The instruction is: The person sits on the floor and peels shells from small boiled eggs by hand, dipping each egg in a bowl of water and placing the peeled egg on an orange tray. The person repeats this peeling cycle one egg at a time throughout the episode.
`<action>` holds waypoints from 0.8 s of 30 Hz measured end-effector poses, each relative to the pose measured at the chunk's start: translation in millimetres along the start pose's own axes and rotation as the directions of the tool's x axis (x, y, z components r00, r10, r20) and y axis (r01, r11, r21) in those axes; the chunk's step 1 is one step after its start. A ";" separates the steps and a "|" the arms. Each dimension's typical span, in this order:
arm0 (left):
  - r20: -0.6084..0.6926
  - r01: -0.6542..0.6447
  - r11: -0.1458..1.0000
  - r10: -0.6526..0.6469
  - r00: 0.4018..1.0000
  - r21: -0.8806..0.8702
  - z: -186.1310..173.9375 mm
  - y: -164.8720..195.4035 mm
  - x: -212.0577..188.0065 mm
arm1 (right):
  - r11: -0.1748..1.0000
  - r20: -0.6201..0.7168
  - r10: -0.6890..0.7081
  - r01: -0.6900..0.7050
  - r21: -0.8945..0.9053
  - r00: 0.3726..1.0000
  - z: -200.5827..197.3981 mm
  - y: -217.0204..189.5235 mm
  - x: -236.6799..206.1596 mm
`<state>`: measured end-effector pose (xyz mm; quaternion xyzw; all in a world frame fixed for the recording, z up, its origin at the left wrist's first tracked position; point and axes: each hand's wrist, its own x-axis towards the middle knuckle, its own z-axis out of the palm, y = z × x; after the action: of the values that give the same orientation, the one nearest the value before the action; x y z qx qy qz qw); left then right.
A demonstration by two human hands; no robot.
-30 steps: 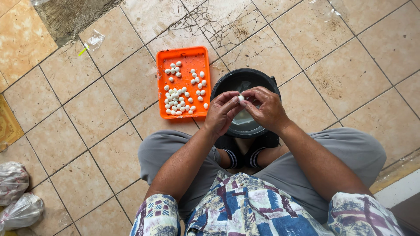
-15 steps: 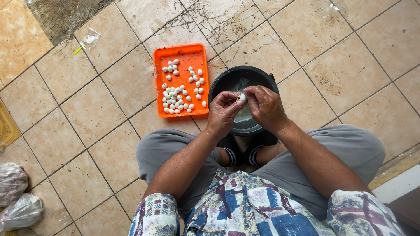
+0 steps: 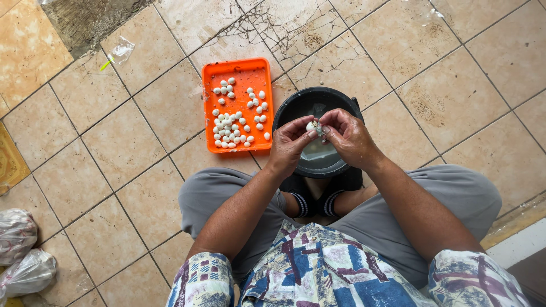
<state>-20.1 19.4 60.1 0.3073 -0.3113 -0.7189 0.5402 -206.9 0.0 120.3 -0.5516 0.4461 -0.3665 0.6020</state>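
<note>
I sit low over a tiled floor. My left hand [image 3: 289, 145] and my right hand [image 3: 348, 135] meet above a black bucket [image 3: 287, 113] with water in it. Between their fingertips they pinch one small white egg [image 3: 311, 125], partly peeled, with a scrap of shell hanging off it. To the left of the bucket lies an orange tray [image 3: 264, 73] with several small white peeled eggs [image 3: 234, 120] scattered on it. My sandalled feet rest just below the bucket.
Beige floor tiles, some cracked and dirty at the top. A scrap of clear plastic [image 3: 120, 51] lies at the upper left. Two knotted plastic bags [image 3: 20, 250] sit at the lower left edge. A raised step edge runs along the lower right.
My hands stay over the bucket, fingers working on the small egg. The view has shifted slightly; tray and bucket have not moved.
</note>
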 end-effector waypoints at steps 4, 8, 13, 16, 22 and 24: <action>0.002 -0.106 0.952 0.110 0.994 0.288 3.7 11.3 -2.2 | 0.831 -0.201 0.049 -0.151 -0.535 0.978 -4.0 -10.5 0.0; 0.082 -0.238 0.838 0.227 0.970 0.490 14.2 21.8 -5.9 | 0.914 -0.021 -0.145 0.126 -0.386 0.989 -3.8 -18.9 -3.4; 0.086 -0.260 0.701 0.273 0.958 0.664 26.0 28.6 -10.8 | 0.953 -0.007 -0.102 0.096 -0.286 0.995 5.1 -19.7 -7.8; 0.080 -0.272 0.641 0.313 0.946 0.718 29.9 29.9 -12.3 | 0.913 -0.033 -0.204 0.178 -0.368 0.978 8.2 -19.2 -8.7; 0.125 -0.355 0.571 0.403 0.907 0.740 36.5 26.4 -15.1 | 0.908 -0.072 -0.162 0.120 -0.401 0.984 9.0 -18.6 -9.9; 0.139 -0.367 0.542 0.415 0.899 0.756 37.2 25.8 -16.2 | 0.830 -0.056 -0.286 0.218 -0.513 0.957 10.6 -17.3 -11.1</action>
<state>-30.2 33.7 104.8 0.4496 -0.6307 -0.3699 0.5131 -199.7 11.8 138.9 -0.7180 0.4873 -0.3493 0.3536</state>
